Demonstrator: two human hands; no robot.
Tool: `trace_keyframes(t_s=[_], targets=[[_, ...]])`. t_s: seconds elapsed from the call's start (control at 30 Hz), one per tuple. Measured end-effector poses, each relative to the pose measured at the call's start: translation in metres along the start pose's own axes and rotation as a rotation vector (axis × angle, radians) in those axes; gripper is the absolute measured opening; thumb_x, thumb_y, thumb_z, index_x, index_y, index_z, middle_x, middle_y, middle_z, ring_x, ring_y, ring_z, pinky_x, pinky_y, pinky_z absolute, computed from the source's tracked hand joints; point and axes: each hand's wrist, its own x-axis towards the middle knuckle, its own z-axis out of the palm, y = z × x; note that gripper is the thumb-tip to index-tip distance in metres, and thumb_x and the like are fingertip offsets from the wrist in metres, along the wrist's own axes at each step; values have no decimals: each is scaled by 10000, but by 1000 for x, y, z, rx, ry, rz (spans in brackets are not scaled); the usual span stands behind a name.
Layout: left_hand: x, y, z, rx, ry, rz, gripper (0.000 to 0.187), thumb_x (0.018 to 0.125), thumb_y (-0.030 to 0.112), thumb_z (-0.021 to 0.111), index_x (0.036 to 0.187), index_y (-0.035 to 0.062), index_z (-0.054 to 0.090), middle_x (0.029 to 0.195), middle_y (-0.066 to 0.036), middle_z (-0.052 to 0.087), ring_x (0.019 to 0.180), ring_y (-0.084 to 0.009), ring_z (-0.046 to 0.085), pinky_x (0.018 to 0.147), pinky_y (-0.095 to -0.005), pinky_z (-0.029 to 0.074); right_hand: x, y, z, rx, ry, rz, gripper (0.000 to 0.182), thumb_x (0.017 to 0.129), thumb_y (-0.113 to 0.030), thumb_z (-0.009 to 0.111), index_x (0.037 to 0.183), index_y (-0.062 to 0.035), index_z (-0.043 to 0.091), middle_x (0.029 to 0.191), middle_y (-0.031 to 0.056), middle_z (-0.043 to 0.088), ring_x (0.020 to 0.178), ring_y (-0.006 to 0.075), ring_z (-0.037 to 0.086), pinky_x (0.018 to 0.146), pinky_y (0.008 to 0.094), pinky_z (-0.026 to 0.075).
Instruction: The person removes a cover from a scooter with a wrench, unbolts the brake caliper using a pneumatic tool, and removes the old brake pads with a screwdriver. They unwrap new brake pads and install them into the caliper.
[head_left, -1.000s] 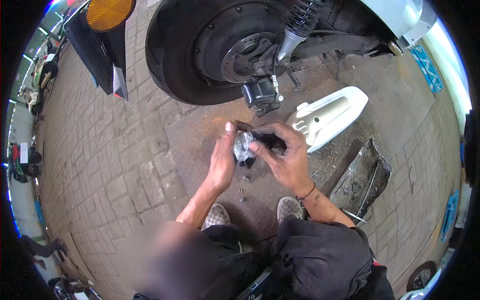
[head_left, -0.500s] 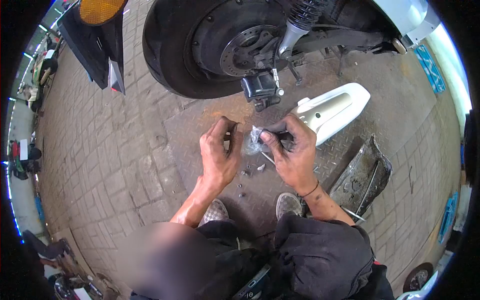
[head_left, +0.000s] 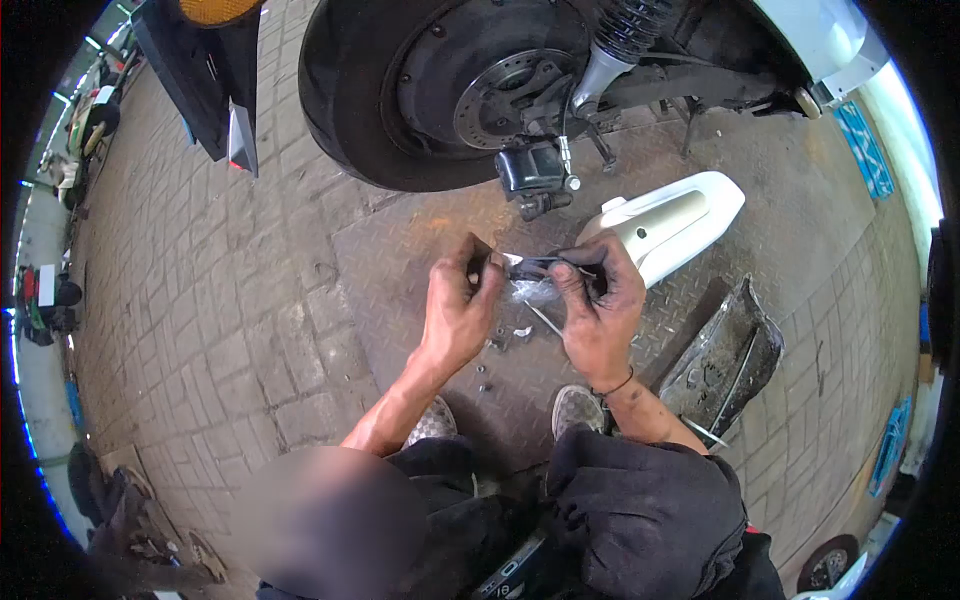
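The right hand (head_left: 603,300) has its fingers clamped on a small dark piece (head_left: 530,271) above a crumpled clear wrapper (head_left: 536,291); whether the left hand's (head_left: 464,300) bent fingers grip it too, I cannot tell. A loose pinch with grimy fingers could drop it among fasteners (head_left: 483,387) on the near metal plate (head_left: 420,290).

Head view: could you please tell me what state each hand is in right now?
Left hand: fingers curled in; whether they grip anything cannot be told.
Right hand: closed, holding crumpled plastic.
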Motion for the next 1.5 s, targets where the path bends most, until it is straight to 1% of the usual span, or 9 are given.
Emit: trace_keyframes(t_s=[0.17,0.27,0.37,0.63,0.77,0.93,1.07,1.17,1.5], targets=[[-7,-11,12,-130,-134,-172,228,1051,181,515,1080,-31,594,962,-83,651,924,-178,623,781,-350,501,-5,19,5,76,149,108,228,976,-148,720,1063,11,582,854,67,641,754,152,613,734,308,524],[-8,-2,18,-1204,-225,-564,451,1068,193,525,1449,-6,387,1307,-172,584,1146,-299,638,937,-432,540,-10,34,6,31,99,178,283,1000,-196,695,1130,12,554,923,84,661,829,165,629,785,316,525],[-13,10,24,-1196,-168,-479,440,1059,153,567,1439,-1,408,1310,-169,592,1169,-263,620,947,-415,538,-13,43,6,-43,38,138,290,1016,-226,677,1143,9,561,1000,98,671,919,172,639,851,311,513],[-12,-17,22,-647,-110,-199,142,971,-9,655,1103,-3,603,1020,-69,675,923,-135,653,818,-263,535,11,10,0,934,148,276,289,1069,-188,582,1270,-9,479,1052,114,675,1000,208,675,917,377,548],[-16,7,28,-768,-195,-176,559,933,-13,705,1426,-21,441,1181,-89,670,1026,-198,651,906,-314,535,1,19,4,746,186,378,298,1069,-214,586,1248,0,480,1078,132,698,963,184,689,855,343,567],[-14,4,28,-539,-143,-244,284,876,-57,714,1154,-36,662,978,-76,732,851,-142,678,747,-294,544,-4,25,12,545,170,313,434,1068,-208,588,1412,14,443,1078,111,695,949,185,685,875,326,550],[-13,5,28,-508,-143,-224,43,916,-47,681,933,-37,643,766,-94,703,631,-135,647,565,-285,506,3,21,1,959,115,442,296,1058,-176,584,1299,-22,506,1092,132,687,972,224,697,948,416,555],[-12,0,29,-558,-175,-217,38,918,-34,686,923,-37,648,766,-94,703,618,-136,642,554,-283,498,5,22,-3,1117,83,441,161,1041,-184,605,1146,-65,575,1137,125,675,1022,237,692,1023,474,537],[-20,-22,23,-762,-150,-264,100,925,-19,700,1023,-10,712,927,-13,722,816,-73,604,727,-268,489,45,16,-58,907,201,374,151,1050,-237,588,1095,-95,569,852,51,647,863,176,673,772,364,591]])
